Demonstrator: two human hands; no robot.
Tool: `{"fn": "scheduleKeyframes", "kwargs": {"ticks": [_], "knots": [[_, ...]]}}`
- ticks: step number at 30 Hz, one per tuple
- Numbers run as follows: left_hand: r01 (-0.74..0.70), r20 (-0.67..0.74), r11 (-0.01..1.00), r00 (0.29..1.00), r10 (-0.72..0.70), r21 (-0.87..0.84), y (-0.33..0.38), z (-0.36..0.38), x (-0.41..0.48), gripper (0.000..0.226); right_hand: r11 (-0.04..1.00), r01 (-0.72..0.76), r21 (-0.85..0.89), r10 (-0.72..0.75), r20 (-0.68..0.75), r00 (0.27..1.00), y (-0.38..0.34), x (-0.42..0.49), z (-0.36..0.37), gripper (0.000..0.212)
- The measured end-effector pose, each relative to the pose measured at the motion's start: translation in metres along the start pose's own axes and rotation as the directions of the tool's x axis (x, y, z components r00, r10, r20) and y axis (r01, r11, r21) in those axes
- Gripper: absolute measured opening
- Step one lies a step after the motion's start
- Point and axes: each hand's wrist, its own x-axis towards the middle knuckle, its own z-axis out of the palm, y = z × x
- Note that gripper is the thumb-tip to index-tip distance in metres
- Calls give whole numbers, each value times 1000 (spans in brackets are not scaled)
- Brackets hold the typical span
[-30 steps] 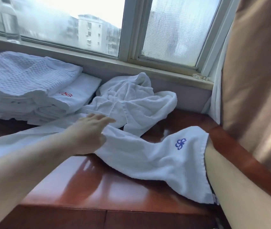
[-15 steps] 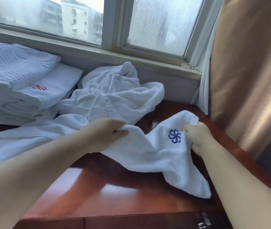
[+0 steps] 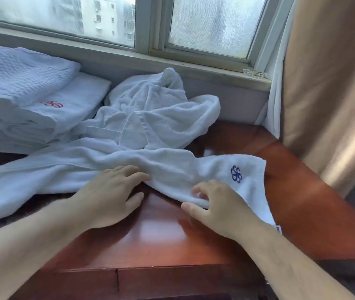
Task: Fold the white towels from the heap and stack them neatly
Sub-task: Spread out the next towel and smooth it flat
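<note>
Head view: at centre frame the left hand lies flat with its fingertips on the long towel, and the right hand pinches the towel's near edge. It is not yet folded. A rumpled heap waits behind it, and the folded stack sits upper left. A glossy wooden table lies beneath, with a window above and a curtain at right.

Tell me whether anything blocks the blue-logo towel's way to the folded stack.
Nothing visible does. The towel lies just in front of the stack; the heap sits right of the stack, off that path.
</note>
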Motion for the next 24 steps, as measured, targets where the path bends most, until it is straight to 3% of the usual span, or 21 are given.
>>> {"fn": "scheduleKeyframes", "kwargs": {"ticks": [3,6,10,13,14,16,18,20,21,22,23,24], "knots": [[59,52,998,997,-60,22,-4,11,9,56,999,35,-15,-36,-65,997,-7,-5,3,56],[121,-24,992,992,-120,33,-5,19,28,44,999,39,-16,-41,-92,995,-4,-15,7,56],[189,-157,982,970,-185,9,0,20,49,17,976,-124,-181,94,-163,982,13,-23,2,29],[126,-211,992,969,-126,-16,3,22,55,12,966,-101,-239,47,-219,975,17,-23,-1,13],[95,-227,994,968,-103,-48,4,21,55,10,978,-95,-187,47,-249,967,17,-23,-3,15],[29,-252,987,965,-68,-157,7,18,49,8,993,-67,94,92,-288,953,12,-19,-13,22],[-50,-235,972,972,-5,-229,14,13,37,28,907,3,421,104,-231,967,-4,-14,-25,24],[-109,-189,966,980,64,-234,24,9,27,52,651,20,759,52,-71,996,-22,-9,-38,19],[-132,-194,959,977,84,-251,27,9,25,47,508,-16,861,24,4,1000,-30,-6,-44,15],[-136,-209,945,975,74,-297,30,7,25,34,439,-35,898,5,37,999,-36,-3,-48,15],[-102,-214,916,977,18,-389,32,3,26,20,481,-17,877,14,12,1000,-39,0,-48,14],[-44,-199,856,978,-69,-515,32,-1,26,17,624,32,781,40,-73,997,-40,4,-47,15]]}}
